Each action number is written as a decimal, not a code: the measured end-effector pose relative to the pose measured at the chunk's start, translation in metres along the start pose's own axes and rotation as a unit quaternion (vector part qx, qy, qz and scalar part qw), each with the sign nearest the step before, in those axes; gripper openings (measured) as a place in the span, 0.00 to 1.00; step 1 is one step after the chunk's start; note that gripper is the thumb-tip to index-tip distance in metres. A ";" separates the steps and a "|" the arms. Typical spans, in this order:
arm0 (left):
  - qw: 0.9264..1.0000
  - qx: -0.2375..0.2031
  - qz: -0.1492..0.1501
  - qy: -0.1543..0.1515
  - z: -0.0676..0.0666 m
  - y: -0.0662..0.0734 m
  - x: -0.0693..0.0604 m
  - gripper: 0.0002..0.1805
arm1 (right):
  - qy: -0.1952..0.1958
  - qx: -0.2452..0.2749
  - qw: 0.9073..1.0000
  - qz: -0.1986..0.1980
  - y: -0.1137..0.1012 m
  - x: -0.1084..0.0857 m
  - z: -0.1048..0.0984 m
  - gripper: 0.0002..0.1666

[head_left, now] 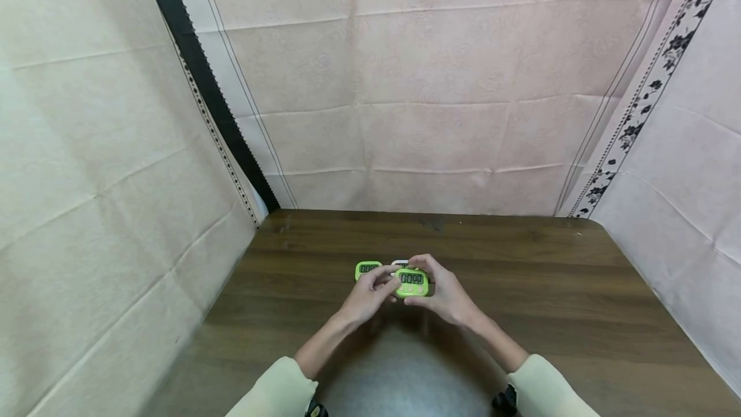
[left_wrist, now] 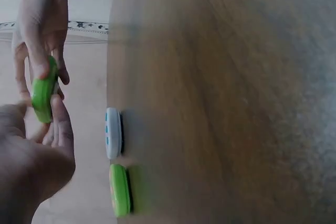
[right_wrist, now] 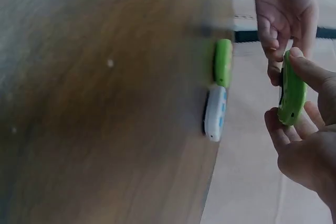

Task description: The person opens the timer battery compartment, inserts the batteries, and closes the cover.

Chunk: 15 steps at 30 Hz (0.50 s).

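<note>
A green digital timer (head_left: 412,283) with a grey display is held up above the table between both hands. My left hand (head_left: 368,295) pinches its left edge, thumb in front and fingers partly hidden behind. The right hand (head_left: 449,300) grips it from the right, with its fingers at the upper edge and the thumb low. In the left wrist view, the held timer (left_wrist: 45,90) is seen edge-on between the hands. Behind it on the table, a second green timer (head_left: 366,268) lies beside a white timer (head_left: 399,263), which is partly covered in the head view.
The brown wooden table (head_left: 509,262) ends at a far edge beyond the timers. Pale cloth (head_left: 405,82) hangs behind it and on both sides, with a dark strip (head_left: 202,69) at left and a flower-patterned border (head_left: 654,82) at right.
</note>
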State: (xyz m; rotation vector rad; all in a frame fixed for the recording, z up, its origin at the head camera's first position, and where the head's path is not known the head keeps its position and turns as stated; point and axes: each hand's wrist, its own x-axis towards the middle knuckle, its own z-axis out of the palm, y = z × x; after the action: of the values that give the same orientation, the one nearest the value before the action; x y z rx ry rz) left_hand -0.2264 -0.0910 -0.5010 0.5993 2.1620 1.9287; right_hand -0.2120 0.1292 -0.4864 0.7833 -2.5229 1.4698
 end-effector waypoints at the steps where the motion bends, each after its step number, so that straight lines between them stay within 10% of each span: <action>1: 1.000 0.003 -0.007 0.007 -0.001 -0.001 -0.001 0.22 | -0.004 -0.022 1.000 -0.010 0.001 0.000 0.003 0.42; 15: 0.993 0.089 -0.073 0.041 -0.010 -0.027 -0.017 0.18 | -0.028 -0.113 0.993 -0.012 0.026 -0.010 0.034 0.39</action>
State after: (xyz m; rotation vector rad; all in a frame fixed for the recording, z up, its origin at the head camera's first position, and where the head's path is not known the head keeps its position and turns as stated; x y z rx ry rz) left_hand -0.2195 -0.1089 -0.5288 0.3832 2.3731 1.7273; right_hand -0.2104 0.1148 -0.5277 0.8228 -2.6503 1.1421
